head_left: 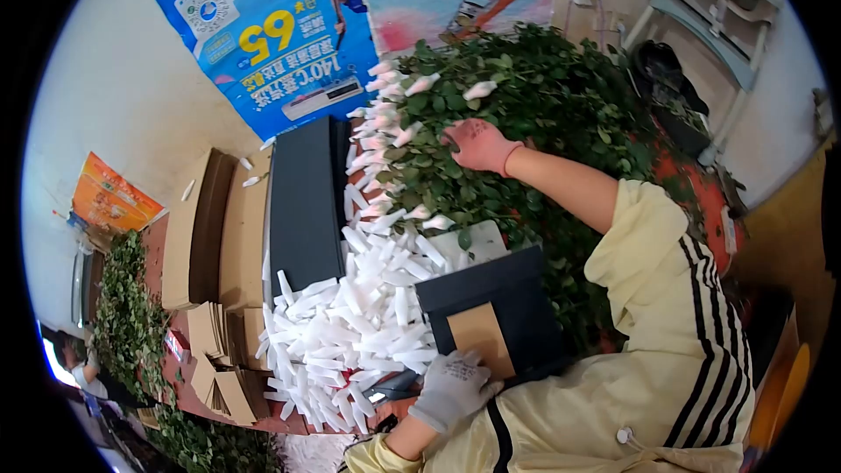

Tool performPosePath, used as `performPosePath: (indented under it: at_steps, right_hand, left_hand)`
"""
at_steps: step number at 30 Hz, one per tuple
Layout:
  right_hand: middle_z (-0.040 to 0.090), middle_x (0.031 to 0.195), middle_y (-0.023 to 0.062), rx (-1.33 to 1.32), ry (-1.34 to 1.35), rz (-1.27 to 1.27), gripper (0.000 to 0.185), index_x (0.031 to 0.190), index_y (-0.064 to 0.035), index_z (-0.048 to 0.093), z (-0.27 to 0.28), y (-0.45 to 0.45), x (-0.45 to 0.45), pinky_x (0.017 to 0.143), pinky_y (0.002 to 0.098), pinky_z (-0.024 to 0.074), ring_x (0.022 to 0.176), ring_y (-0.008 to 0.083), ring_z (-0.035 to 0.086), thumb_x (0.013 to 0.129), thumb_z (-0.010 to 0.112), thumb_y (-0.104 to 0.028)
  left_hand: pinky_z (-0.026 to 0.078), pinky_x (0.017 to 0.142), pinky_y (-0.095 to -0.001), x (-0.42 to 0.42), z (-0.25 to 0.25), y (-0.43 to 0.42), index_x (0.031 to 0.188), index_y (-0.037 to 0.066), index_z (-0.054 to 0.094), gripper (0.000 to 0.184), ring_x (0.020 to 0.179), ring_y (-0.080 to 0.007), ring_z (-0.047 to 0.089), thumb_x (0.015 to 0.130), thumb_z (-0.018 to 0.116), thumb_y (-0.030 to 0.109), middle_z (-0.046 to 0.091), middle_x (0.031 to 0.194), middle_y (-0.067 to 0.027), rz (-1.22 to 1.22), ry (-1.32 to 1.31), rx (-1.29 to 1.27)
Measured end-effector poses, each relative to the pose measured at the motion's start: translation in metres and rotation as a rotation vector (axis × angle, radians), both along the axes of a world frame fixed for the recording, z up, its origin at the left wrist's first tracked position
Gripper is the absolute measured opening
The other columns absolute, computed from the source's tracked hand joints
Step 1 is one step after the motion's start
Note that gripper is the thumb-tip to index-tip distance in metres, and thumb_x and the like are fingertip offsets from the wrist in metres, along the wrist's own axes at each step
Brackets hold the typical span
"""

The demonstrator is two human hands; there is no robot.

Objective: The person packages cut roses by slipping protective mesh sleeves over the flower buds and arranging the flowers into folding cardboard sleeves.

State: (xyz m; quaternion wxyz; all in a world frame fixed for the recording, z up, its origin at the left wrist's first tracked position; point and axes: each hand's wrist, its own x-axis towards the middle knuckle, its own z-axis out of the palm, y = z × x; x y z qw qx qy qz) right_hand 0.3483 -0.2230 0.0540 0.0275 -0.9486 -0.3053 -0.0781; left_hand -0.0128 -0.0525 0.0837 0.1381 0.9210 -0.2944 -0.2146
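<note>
My left hand (451,390), in a white glove, is closed at the lower left edge of a black cardboard sheet (526,298). A brown cardboard piece (480,338) lies on that sheet, right by the fingers. My right hand (480,144), in a pink glove, reaches over a big heap of leafy rose stems (543,79). Its fingers are curled among the leaves, and what they grip is hidden. White-sleeved pink rose heads (378,123) line the heap's left side. Loose white foam sleeves (350,315) are piled left of the black sheet.
A stack of black cardboard (302,201) and stacks of brown cardboard (193,236) stand to the left. More leafy stems (127,315) lie farther left. A folding chair (710,26) leans at the upper right. Posters (272,35) cover the wall. Another person (83,368) is at the far left.
</note>
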Motion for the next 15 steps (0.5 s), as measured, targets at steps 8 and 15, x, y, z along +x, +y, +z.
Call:
performPosePath:
  at_steps: [8,15]
  right_hand:
    - [0.048,0.125,0.0276,-0.441,-0.229,-0.009,0.047,0.128,0.0039,0.042,-0.090,0.051,0.040,0.096,0.0563,0.0339,0.114,0.0448,0.045,0.088,0.034,-0.019]
    - [0.057,0.109,0.0247,-0.439,-0.289,-0.006,0.047,0.127,0.0059,0.045,-0.113,0.054,0.057,0.094,0.0557,0.0350,0.103,0.0409,0.052,0.087,0.037,-0.018]
  left_hand:
    - [0.047,0.075,-0.0370,0.012,-0.010,0.015,0.090,0.010,0.066,0.032,0.088,-0.0280,0.058,0.086,0.055,0.039,0.060,0.095,-0.0092,-0.007,0.110,-0.234]
    - [0.047,0.079,-0.0377,0.015,-0.001,0.025,0.104,0.007,0.064,0.034,0.093,-0.0294,0.058,0.086,0.057,0.035,0.062,0.099,-0.0109,0.009,0.157,-0.364]
